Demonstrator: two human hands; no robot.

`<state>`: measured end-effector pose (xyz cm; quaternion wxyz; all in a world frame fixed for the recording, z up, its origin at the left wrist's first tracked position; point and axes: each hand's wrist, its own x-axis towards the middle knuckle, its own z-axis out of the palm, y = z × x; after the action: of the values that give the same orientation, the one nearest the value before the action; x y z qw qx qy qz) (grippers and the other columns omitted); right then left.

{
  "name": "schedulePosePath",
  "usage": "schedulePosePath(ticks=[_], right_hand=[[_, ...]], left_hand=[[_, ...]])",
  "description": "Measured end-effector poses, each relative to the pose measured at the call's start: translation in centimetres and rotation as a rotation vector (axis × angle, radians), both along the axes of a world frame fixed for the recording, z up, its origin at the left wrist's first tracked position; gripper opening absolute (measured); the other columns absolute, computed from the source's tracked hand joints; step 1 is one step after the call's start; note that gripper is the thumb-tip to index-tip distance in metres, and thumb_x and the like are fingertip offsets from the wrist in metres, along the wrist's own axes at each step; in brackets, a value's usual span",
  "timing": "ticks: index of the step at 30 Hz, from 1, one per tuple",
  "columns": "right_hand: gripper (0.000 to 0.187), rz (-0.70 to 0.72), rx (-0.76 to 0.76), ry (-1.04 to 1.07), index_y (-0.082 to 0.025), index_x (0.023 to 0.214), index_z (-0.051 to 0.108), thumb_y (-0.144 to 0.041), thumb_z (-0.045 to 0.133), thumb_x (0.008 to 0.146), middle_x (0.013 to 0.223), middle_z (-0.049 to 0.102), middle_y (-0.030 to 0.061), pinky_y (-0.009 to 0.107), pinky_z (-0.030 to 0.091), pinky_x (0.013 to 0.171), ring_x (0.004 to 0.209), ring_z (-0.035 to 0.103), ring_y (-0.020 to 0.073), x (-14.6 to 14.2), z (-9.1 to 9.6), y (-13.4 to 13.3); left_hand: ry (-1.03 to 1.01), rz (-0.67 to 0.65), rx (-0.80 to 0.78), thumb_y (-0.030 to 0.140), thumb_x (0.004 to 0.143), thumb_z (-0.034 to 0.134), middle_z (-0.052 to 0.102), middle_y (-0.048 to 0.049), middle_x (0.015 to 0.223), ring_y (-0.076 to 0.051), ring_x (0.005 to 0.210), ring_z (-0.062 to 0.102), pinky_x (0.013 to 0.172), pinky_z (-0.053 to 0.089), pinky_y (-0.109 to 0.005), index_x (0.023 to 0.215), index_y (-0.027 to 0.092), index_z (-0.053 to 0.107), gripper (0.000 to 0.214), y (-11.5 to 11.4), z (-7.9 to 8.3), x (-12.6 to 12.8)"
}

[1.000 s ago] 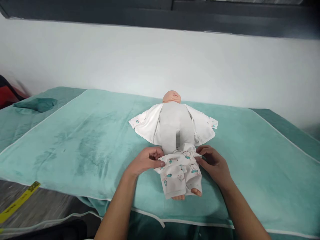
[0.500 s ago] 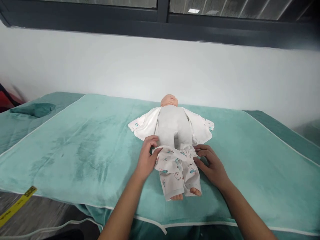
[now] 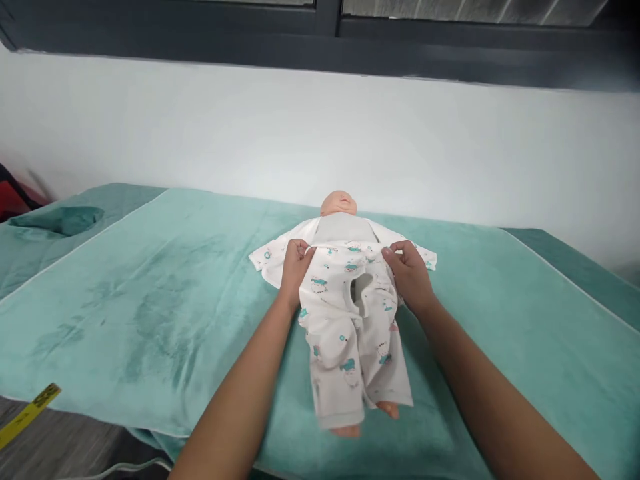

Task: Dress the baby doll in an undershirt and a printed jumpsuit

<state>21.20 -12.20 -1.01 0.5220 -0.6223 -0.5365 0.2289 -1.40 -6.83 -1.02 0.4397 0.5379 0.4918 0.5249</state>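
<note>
A baby doll lies on its back, head toward the wall, in an open white jacket with its sleeves spread out. White baby pants with a teal animal print cover its legs and reach up over its belly; an opening shows at the crotch. My left hand pinches the waistband at its left end. At the right end, my right hand grips the same waistband between thumb and fingers. The doll's feet stick out of the cuffs.
The doll rests on a bed with a teal velvet cover edged in white piping. Behind it stand a white wall and a dark window frame. A yellow strip hangs at the lower left, near a pale cord.
Both hands have moved up the doll, drawing the bunched pants from its thighs to its belly. The pant legs are now stretched out longer.
</note>
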Motion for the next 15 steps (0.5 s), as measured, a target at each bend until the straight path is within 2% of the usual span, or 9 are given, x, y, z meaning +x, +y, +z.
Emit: schedulePosePath(ticks=[4,8,11,15], right_hand=[[0.035,-0.009,-0.005,0.120,-0.025,0.084,0.052,-0.059,0.059,0.082,0.055,0.049,-0.0058,0.025,0.031,0.044,0.047,0.040,0.0123,0.0,-1.2,0.9],[0.032,0.029,-0.033,0.144,-0.024,0.081,0.058,-0.057,0.060,0.083,0.062,0.054,-0.0036,0.026,0.033,0.047,0.052,0.042,0.0124,0.7,-2.0,0.1],[0.031,0.121,-0.143,0.207,-0.025,0.082,0.060,-0.056,0.060,0.083,0.060,0.052,-0.0042,0.026,0.031,0.045,0.050,0.040,0.0122,1.8,-2.1,-0.2],[0.027,0.323,-0.255,0.333,-0.025,0.088,0.061,-0.049,0.067,0.080,0.072,0.060,-0.0029,0.024,0.036,0.048,0.057,0.049,0.0123,3.1,-1.7,-0.7]], left_hand=[[-0.182,-0.093,-0.113,0.033,0.073,0.069,0.051,0.0050,0.066,-0.011,0.059,0.044,0.056,0.036,-0.022,0.082,0.020,0.057,0.019,0.0,-0.3,0.2],[-0.177,-0.172,-0.202,0.044,0.073,0.070,0.055,0.0027,0.070,-0.012,0.065,0.049,0.059,0.037,-0.023,0.082,0.019,0.064,0.028,-1.2,0.1,-0.7],[-0.095,-0.242,-0.214,0.049,0.078,0.064,0.058,0.0013,0.073,-0.014,0.069,0.051,0.061,0.039,-0.024,0.077,0.018,0.062,0.032,-1.9,0.4,-1.4],[0.004,-0.354,-0.218,0.041,0.075,0.065,0.065,-0.0005,0.083,-0.017,0.076,0.056,0.066,0.043,-0.026,0.083,0.018,0.065,0.024,-2.6,0.6,-2.3]])
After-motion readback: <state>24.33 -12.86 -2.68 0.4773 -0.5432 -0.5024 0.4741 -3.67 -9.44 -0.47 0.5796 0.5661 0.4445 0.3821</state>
